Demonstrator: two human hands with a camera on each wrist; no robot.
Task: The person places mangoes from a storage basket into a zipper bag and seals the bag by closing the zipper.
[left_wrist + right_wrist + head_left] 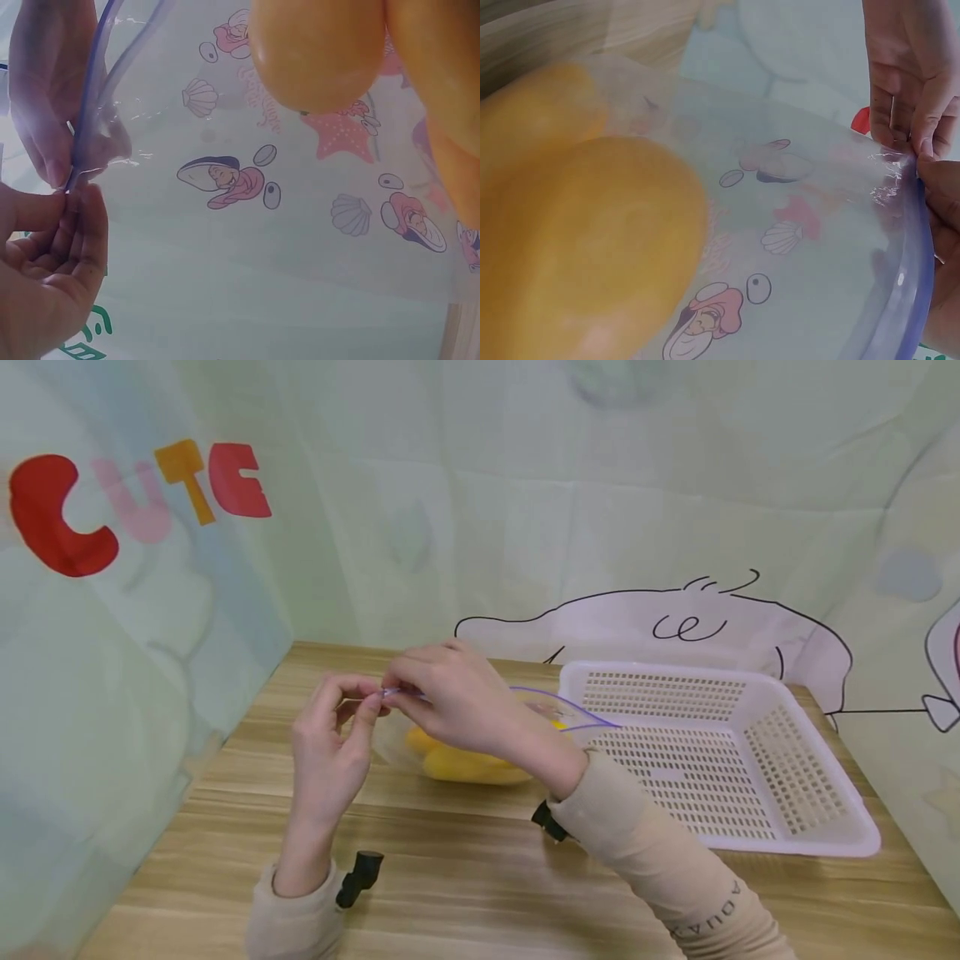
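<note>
A clear zip bag (240, 262) with a purple zip edge and printed shells and starfish holds several yellow mangoes (465, 766). In the head view my left hand (330, 747) pinches one end of the zip between thumb and fingers. Right beside it, my right hand (461, 697) pinches the same zip edge, its back covering part of the bag. The far end of the zip, over the basket side, stands parted in a loop. In the right wrist view, both hands' fingertips meet at the bag's corner, and the mangoes (592, 247) lie deeper inside.
A white perforated plastic basket (810, 845) stands to the right on the wooden table (450, 868), its left side close to the bag. Printed cloth walls (375, 543) rise behind and to the left. Small black mounts (363, 872) sit at both sleeve cuffs.
</note>
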